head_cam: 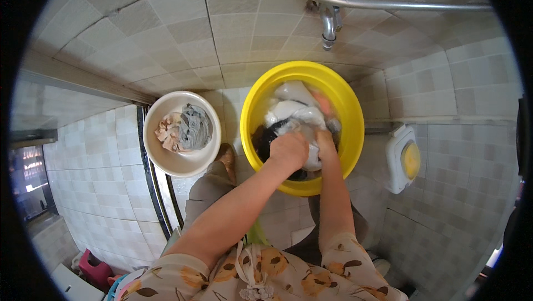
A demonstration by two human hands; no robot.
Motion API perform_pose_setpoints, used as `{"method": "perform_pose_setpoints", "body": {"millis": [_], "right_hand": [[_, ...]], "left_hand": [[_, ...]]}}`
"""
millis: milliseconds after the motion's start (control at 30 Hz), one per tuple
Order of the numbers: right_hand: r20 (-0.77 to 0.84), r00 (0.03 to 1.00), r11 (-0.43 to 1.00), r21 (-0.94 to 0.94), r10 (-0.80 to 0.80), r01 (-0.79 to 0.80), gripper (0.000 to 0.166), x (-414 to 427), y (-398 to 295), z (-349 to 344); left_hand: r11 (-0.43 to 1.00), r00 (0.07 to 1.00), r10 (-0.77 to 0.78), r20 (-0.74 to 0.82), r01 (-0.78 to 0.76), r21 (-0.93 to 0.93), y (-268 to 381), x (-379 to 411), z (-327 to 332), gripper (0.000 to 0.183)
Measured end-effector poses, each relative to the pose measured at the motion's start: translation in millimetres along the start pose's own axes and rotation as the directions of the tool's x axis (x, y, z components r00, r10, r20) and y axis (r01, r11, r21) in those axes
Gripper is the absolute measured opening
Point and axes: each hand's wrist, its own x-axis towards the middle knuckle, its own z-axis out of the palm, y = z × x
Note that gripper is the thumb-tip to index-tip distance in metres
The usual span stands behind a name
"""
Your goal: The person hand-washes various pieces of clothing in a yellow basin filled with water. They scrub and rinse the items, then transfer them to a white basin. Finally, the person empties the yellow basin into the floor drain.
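Note:
Before me stands a yellow plastic tub (247,134) with wet laundry in water. My left hand (291,147) is closed on a wet whitish-grey cloth (297,111) near the tub's middle. At its right, my right hand (325,140) grips the same cloth, its fingertips partly hidden by fabric. A dark garment (264,140) lies under and left of my left hand. Toward the tub's upper right, an orange-pink cloth (322,103) shows beside the white fabric.
Left of the tub, a cream basin (187,170) holds grey cloth (195,126) and peach cloth (168,132). A metal tap (329,30) and hose (374,4) are on the tiled wall. On the right is a white plastic item with a yellow disc (411,160).

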Motion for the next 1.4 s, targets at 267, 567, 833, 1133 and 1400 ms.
{"method": "perform_pose_setpoints", "body": {"millis": [267, 567, 833, 1133, 1400], "right_hand": [[0.120, 0.915, 0.887, 0.321, -0.386, 0.332, 0.035, -120.7, -52.9, -5.4], [0.160, 0.647, 0.590, -0.292, -0.746, 0.753, 0.031, -175.9, -79.8, 36.8], [0.020, 0.753, 0.751, 0.095, -0.658, 0.653, 0.030, -114.1, -53.5, -50.7], [0.045, 0.727, 0.536, -0.645, -0.685, 0.545, 0.048, -96.8, -52.7, -71.4], [0.066, 0.784, 0.393, -0.838, -0.617, 0.380, 0.041, -47.3, -30.9, 13.9]], "left_hand": [[0.498, 0.906, -0.417, 0.072, 0.294, -0.816, -23.8, 38.2, 26.0, 0.054], [-0.764, 0.981, 0.154, 0.116, 0.193, -0.616, -28.2, 37.4, 30.4, 0.047], [0.328, 0.981, -0.056, -0.186, -0.158, -0.931, 30.6, -5.3, -25.5, 0.031], [0.931, 0.912, 0.310, 0.269, -0.348, 0.109, 11.6, -24.4, -4.5, 0.040], [0.917, 0.940, 0.090, 0.329, -0.207, 0.341, 6.4, -13.9, -9.3, 0.021]]}}
